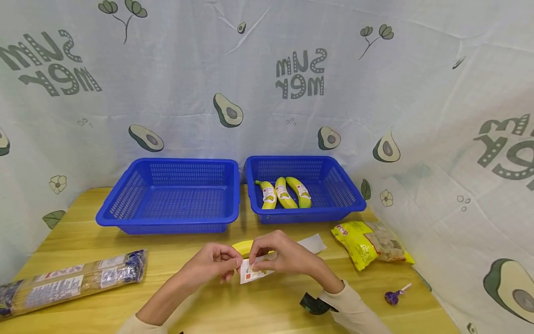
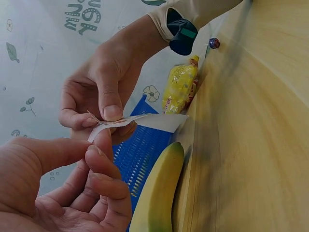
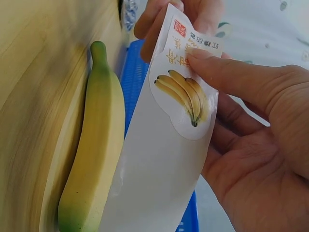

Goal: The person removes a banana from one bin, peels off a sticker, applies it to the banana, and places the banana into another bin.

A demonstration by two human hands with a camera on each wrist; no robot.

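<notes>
A white backing strip (image 3: 149,179) carries a sticker (image 3: 181,113) printed with bananas and red and gold lettering. My right hand (image 1: 285,254) pinches the strip between thumb and fingers, the thumb lying over the lettering. At the strip's near end, the thumb and index finger of my left hand (image 1: 206,265) pinch its edge. The left wrist view shows the layers there slightly parted; whether the sticker itself is lifting I cannot tell. Just behind the hands, an unlabelled banana (image 3: 96,140) lies on the table, partly hidden by them in the head view.
Three labelled bananas (image 1: 286,192) lie in the right blue basket (image 1: 308,215). Another blue basket (image 1: 167,228) stands to its left. A pack of dried noodles (image 1: 75,283) lies at left; a yellow snack bag (image 1: 371,243) and a lollipop (image 1: 393,297) lie at right.
</notes>
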